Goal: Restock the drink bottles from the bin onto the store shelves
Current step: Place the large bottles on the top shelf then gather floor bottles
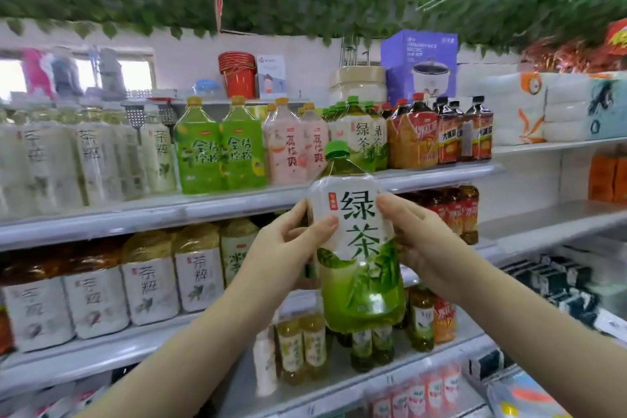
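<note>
Centrally, a large green tea bottle (pixel 359 248) is held off the shelves, in front of them, its top leaning slightly to the left. It is grasped from both sides. The left hand (pixel 288 241) is curled around the label's left edge with the thumb laid across the white front. The right hand (pixel 417 241) is wrapped around the right side, its thumb also pressed on the label. The bottle's green cap (pixel 337 148) is seen level with the goods on the upper shelf (pixel 203 210), just in front of a row of matching green tea bottles (pixel 359 136) standing there. On that same shelf, pink bottles (pixel 288 146) and bright green bottles (pixel 217 149) are lined up to the left, and pale white-labelled bottles (pixel 91 153), blurred, are ranged farther left. Orange-labelled bottles (pixel 412 136) and dark bottles (pixel 464 136) are placed to the right. Below, the middle shelf (pixel 101 353) is stocked with large white-labelled tea bottles (pixel 149 282), and small bottles (pixel 302 346) are seen beneath the held bottle's base. On top, red buckets (pixel 237 73) and a purple box (pixel 419 64) are stored.
</note>
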Tool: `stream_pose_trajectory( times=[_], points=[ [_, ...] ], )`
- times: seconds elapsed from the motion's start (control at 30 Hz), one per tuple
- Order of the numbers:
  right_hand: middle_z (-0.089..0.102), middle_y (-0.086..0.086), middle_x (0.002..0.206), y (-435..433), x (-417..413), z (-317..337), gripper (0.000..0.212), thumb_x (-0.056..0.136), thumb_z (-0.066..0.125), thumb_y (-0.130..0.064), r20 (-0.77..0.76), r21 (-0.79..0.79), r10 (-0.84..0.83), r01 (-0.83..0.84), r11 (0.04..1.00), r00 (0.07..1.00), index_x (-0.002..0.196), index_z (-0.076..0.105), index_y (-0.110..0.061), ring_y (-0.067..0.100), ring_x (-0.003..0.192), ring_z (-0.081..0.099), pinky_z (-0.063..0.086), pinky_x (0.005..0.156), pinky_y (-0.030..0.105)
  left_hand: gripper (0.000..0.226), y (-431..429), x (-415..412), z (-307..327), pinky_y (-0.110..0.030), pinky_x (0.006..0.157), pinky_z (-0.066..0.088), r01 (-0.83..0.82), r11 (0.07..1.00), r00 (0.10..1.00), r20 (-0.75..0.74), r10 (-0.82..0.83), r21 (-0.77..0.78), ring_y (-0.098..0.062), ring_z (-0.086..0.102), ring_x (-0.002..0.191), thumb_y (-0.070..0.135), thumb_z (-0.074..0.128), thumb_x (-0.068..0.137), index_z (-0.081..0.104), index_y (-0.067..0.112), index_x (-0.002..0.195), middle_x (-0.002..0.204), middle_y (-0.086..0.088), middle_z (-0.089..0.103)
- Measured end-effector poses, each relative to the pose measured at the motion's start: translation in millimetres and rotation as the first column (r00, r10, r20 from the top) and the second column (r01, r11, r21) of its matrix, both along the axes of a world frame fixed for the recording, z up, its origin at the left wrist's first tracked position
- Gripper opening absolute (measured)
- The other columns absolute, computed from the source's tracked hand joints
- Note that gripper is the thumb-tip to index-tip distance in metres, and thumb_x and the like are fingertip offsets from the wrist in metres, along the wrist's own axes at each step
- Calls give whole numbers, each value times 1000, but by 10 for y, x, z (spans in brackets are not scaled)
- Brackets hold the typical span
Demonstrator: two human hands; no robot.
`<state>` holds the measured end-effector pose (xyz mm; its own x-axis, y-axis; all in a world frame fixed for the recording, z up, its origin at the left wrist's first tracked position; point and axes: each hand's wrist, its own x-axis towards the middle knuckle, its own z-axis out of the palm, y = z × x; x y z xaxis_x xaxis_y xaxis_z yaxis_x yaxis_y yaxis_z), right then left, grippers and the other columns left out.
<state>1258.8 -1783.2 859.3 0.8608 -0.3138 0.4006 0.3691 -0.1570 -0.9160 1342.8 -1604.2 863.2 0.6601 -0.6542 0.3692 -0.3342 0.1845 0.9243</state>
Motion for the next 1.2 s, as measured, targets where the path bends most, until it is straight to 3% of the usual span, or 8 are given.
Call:
stream_pose_trajectory(
  times=[0.17, 0.3, 0.47, 0.63, 0.83, 0.93, 1.03, 1.2],
  points=[
    [73, 1, 116, -435, 349, 138, 49, 86, 55, -49, -5, -42, 13, -14, 999, 1000, 128, 62, -24, 22, 107, 69, 54, 91, 43, 20, -410, 358, 96, -23, 58, 56, -20, 999, 999, 48, 22, -28, -7, 73, 80, 35, 63, 87, 57, 44, 105, 88, 15, 75],
    [75, 1, 106, -744, 600, 229, 49, 83, 53, -45, 43, -63, 57, -55, 997, 997, 124, 63, -20, 12, 87, 73, 58, 64, 25, 60, -718, 674, 201, -25, 66, 58, -3, 1000, 991, 137, 5, -13, -7, 72, 85, 39, 63, 87, 41, 35, 143, 95, 13, 75],
    [71, 5, 120, -1169, 907, 308, 67, 63, 78, -59, 118, -61, 57, -50, 997, 991, 122, 68, -28, 24, 109, 68, 58, 87, 43, 62, -1101, 1002, 349, -28, 79, 58, 3, 1000, 971, 241, -1, -8, -6, 71, 93, 40, 63, 87, 40, 35, 145, 103, 12, 74],
    [74, 3, 112, -1574, 1111, 511, 49, 73, 67, -42, 173, -42, 40, -33, 999, 984, 118, 68, -24, 20, 98, 70, 61, 78, 35, 72, -1574, 1221, 569, -41, 86, 58, -29, 1000, 944, 328, 31, -9, -9, 71, 94, 43, 66, 86, 35, 29, 149, 112, 6, 72],
    [77, -2, 92, -2086, 1388, 804, 36, 79, 62, -29, 282, -21, 20, -15, 1000, 959, 114, 64, -23, 14, 79, 74, 59, 57, 29, 66, -2182, 1468, 884, -20, 74, 58, -72, 997, 882, 466, 61, 4, -2, 69, 92, 37, 61, 92, 32, 28, 150, 115, 5, 70],
    [76, 1, 90, -2377, 1506, 943, 47, 75, 66, -25, 330, -29, -17, 28, 999, 944, 121, 58, -22, 18, 79, 75, 59, 55, 32, 72, -2482, 1663, 1023, -29, 95, 52, -230, 968, 756, 646, 110, 104, -6, 62, 111, 54, 58, 90, 27, 33, 152, 135, 4, 58],
    [73, 9, 100, -2661, 1669, 1047, 68, 72, 70, -24, 352, -79, -60, 94, 992, 934, 137, 48, -23, 22, 88, 74, 62, 66, 36, 73, -2728, 1886, 1085, -31, 113, 27, -451, 887, 572, 795, 201, 100, -16, 36, 139, 58, 51, 91, 25, 29, 153, 153, 0, 38],
    [70, 10, 105, -3056, 1944, 1050, 70, 72, 70, -30, 386, -102, -106, 156, 982, 916, 137, 45, -24, 20, 91, 73, 61, 66, 30, 80, -3011, 2280, 1069, -42, 120, 7, -683, 730, 359, 887, 290, 38, -23, 5, 150, 59, 49, 91, 15, 25, 154, 163, -3, 7]
  ],
)
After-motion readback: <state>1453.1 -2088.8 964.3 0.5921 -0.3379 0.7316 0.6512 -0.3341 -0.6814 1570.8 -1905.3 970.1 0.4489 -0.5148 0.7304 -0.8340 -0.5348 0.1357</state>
